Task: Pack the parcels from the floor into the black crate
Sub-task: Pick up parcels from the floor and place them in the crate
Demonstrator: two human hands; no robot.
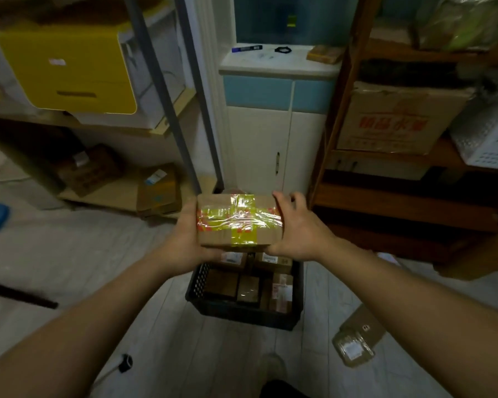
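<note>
My left hand (184, 239) grips the left end of a brown parcel (239, 221) cross-taped in yellow and red, thumb on top. My right hand (296, 231) clamps the right end, fingers curled over the far edge. Parcel is level in the air, above the far rim of the black crate (242, 311) on the floor. The crate already holds several small boxes. Two more parcels (357, 340) lie on the floor, right of the crate.
</note>
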